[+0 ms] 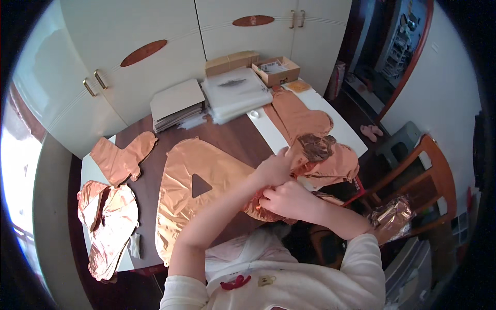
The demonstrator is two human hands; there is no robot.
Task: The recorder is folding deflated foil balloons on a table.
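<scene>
Head: right grip (284,200) on foil (227,159), bare tabletop (242,135) beyond

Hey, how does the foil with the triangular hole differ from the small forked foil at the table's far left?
The holed foil is much larger than the small foil. The holed foil has a triangular opening; the small foil shows none. The left forearm partly hides the holed foil, while no arm covers the small foil. Both are shiny and copper-coloured.

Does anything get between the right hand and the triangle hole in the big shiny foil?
Yes, the left forearm slants across between the right hand and the triangle hole, covering part of the big shiny foil. I can't tell whether it touches the foil.
</scene>
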